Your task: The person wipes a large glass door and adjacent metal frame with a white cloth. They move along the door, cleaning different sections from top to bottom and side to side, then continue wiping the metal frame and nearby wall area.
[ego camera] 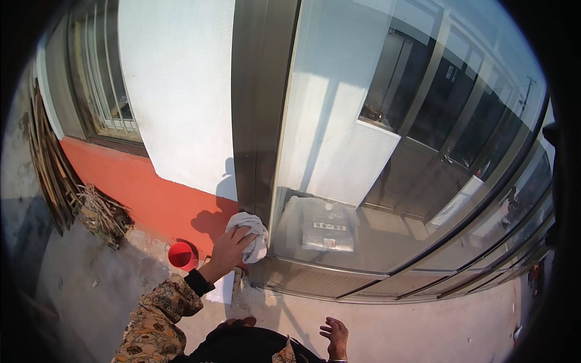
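My left hand (231, 249), in a patterned sleeve with a black cuff, presses a crumpled white cloth (249, 233) against the lower part of a dark metal frame post (258, 136). The post stands between a white and red painted wall and a large glass pane (327, 149). Lower right, my right hand (336, 333) hangs in the air with its fingers slightly bent and nothing in it. A plastic-wrapped package (327, 229) bearing writing lies behind the glass.
A red bucket (182, 256) stands on the concrete by the wall. Wooden poles (50, 168) and a heap of twigs (102, 215) lean at the far left, near a barred window (106, 77). A white sheet (221, 288) lies low beside the post. Glazed panels curve away right.
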Available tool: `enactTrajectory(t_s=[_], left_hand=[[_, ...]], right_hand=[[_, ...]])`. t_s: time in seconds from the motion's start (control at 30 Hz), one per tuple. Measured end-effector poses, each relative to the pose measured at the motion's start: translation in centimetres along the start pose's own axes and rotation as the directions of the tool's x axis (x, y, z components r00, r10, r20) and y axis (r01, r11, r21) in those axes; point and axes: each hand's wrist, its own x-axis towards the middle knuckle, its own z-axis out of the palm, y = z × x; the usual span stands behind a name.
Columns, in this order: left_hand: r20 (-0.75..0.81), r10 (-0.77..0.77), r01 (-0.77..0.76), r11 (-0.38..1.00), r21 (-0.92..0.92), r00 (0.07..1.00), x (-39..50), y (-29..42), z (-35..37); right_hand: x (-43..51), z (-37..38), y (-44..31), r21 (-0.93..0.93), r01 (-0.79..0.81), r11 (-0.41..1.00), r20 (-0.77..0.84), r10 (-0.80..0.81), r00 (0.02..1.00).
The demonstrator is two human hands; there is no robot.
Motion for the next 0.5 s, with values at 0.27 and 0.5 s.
enactTrajectory(t_s=[0.27,0.5], left_hand=[[-0.703,0.093,0.023,0.988,0.154,0.705,18.4,-1.6,-18.4],[-0.721,0.473,-0.09,0.86,0.502,0.505,29.9,-1.5,-24.3]], right_hand=[[1.8,0.0,0.3,0.007,-0.081,0.997,-0.012,0.082,0.997],[4.9,0.5,3.0,0.029,-0.038,0.999,0.043,0.037,0.998]])
